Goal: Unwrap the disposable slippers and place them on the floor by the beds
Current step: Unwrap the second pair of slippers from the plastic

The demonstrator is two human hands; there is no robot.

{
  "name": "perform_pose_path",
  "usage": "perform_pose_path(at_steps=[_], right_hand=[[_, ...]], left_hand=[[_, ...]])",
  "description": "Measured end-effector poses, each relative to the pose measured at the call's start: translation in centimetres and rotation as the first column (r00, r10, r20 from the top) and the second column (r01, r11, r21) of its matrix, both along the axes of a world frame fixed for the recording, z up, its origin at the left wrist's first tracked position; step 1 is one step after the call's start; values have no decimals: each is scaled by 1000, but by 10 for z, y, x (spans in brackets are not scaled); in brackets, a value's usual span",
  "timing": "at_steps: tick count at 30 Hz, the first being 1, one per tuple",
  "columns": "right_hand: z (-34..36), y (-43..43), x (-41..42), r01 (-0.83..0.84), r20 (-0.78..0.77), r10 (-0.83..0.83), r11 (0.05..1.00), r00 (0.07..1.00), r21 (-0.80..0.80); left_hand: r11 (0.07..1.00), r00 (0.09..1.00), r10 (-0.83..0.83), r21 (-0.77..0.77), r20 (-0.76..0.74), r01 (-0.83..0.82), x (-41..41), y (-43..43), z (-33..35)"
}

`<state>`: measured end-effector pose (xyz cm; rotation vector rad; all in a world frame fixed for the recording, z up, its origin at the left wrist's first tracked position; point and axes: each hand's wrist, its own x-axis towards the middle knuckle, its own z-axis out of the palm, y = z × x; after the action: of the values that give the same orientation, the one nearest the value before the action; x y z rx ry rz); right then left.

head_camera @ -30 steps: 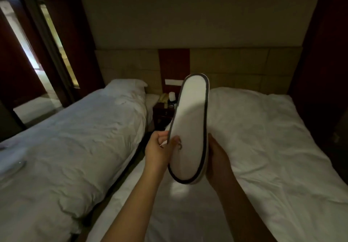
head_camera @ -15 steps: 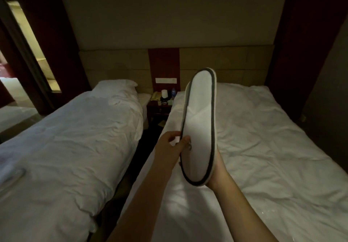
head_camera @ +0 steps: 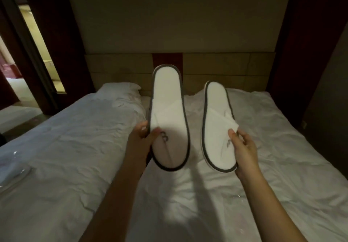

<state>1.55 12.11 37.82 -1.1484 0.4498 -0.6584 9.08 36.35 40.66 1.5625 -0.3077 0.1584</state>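
Head view: hands grip left slipper and right slipper, lengthwise toward headboard.

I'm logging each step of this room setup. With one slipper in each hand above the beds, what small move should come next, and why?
Probably lower both toward the gap between the beds. The left hand holds the left slipper and the right hand the right slipper, both unwrapped and apart, held in the air, not yet on the floor.

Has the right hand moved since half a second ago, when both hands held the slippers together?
Yes. The right hand has swung rightward with one slipper, now over the right bed, apart from the left hand.
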Motion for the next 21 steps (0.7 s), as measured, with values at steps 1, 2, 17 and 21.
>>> perform_pose_path(at_steps=[1, 2, 17, 21], right_hand=[[2, -4, -3, 12, 27, -11, 999, 1000, -39], [4, -6, -4, 14, 58, -10, 997, 998, -76], [-8, 97, 25, -75, 88, 97, 972, 991, -224], [-38, 176, 61, -78, 28, 86, 975, 996, -208]], left_hand=[[999, 999, 34, 41, 21, -35, 1, 8, 3], [997, 998, 49, 56, 26, -50, 0, 14, 3], [989, 986, 25, -142, -168, -49, 13, 69, -23], [993, 977, 22, -109, -213, -46, 50, 145, -50]])
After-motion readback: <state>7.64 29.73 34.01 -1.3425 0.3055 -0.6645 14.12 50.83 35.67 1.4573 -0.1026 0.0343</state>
